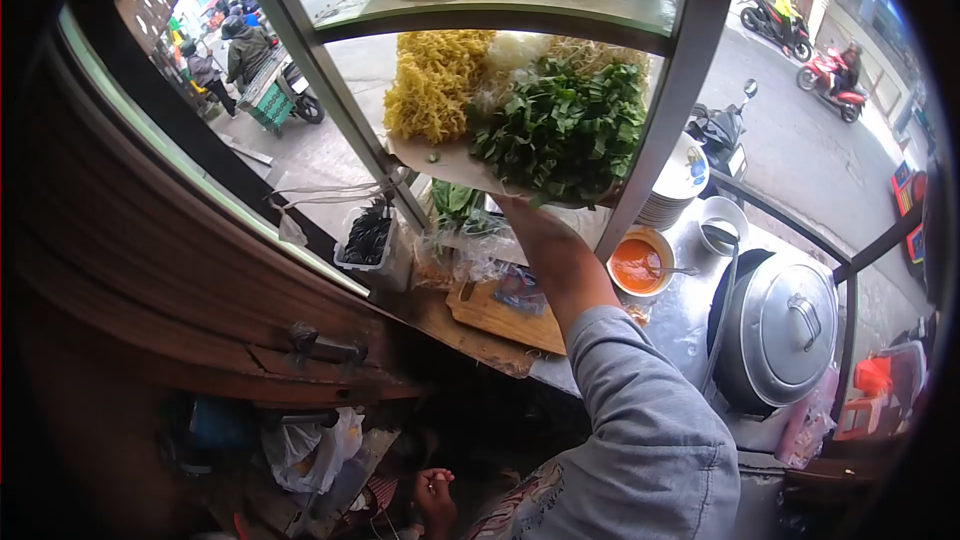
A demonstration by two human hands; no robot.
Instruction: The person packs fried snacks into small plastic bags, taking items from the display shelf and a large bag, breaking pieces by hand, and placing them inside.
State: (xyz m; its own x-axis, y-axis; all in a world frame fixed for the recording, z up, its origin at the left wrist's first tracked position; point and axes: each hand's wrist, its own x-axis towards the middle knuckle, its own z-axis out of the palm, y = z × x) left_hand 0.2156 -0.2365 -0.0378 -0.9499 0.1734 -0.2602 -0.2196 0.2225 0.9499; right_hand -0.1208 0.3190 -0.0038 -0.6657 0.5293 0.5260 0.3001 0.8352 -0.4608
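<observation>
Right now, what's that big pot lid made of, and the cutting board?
The pot lid looks like metal, perhaps aluminium: silvery grey, with soft bright reflections. The cutting board is probably wood, smooth-looking; its warm tan colour is the clue.

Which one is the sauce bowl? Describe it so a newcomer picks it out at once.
Find the big lidded pot on the metal counter. Left of it, just below the stack of plates in the picture, sits a pale round bowl. Unlike its neighbours, it holds bright orange sauce, with a utensil handle jutting over its right side.
</observation>
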